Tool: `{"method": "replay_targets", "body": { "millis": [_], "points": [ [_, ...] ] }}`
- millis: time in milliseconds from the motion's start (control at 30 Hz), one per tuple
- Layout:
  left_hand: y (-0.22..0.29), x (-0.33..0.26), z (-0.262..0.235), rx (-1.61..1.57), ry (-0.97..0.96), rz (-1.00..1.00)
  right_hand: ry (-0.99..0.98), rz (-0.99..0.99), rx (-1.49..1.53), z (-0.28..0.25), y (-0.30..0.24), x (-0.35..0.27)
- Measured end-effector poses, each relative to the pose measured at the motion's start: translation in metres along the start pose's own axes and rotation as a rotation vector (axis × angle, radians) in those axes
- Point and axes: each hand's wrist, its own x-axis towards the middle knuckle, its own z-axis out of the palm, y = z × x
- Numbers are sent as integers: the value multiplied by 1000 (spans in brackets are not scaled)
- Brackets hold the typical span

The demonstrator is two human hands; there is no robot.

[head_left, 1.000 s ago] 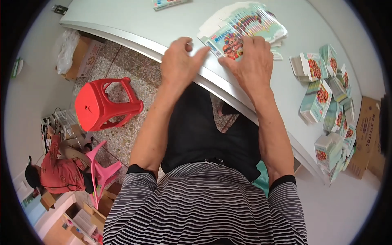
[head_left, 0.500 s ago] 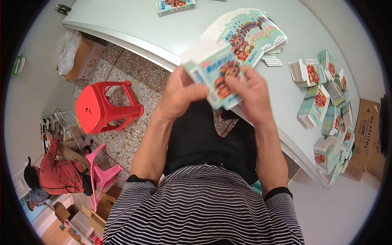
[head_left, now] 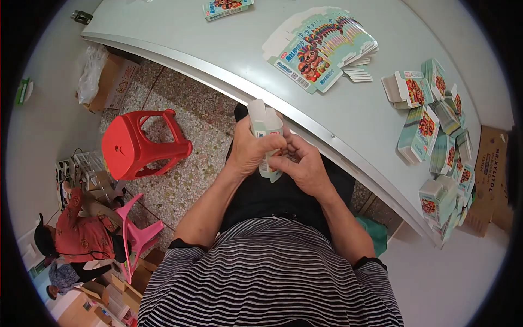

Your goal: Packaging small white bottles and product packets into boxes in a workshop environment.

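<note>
Your left hand (head_left: 251, 155) and right hand (head_left: 306, 170) both grip small carton (head_left: 263, 124); long axis upright, above lap, flat-carton stack (head_left: 321, 52) well apart on table (head_left: 180, 32).

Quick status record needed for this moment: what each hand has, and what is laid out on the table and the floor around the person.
left hand: grips a small carton, partly folded, held above the lap
right hand: fingers at the carton's lower end
table: pale, curved edge
flat carton blanks: fanned stack on the table ahead of the hands
folded cartons: piled at the person's right on the table
single flat blank: far edge of the table
red stool: on the floor at the left
pink chair: lower left, beside a seated person
</note>
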Motion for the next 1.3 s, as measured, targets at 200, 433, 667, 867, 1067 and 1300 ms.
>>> {"method": "replay_targets", "body": {
  "millis": [200, 433, 667, 867, 1067, 1300],
  "points": [
    [-31, -7, -9, 185, 45, -10, -3, -121, -238, 3, 18, -11],
    [-47, -22, -14, 110, 145, 84, -143, -133, -378, 4, 19, -14],
    [-48, -15, -11, -196, -153, 31, -117, -49, 223, -16, 55, -6],
    [-45, -22, -10, -36, -138, 68, -138, 30, 311, -11, 60, -11],
    [-39, -41, -16, 473, 271, 138, 111, -60, 163, -20, 83, -11],
    [-35, -56, -24, 324, 257, -86, 19, 10, 210, -12, 54, -21]
  ]
}}
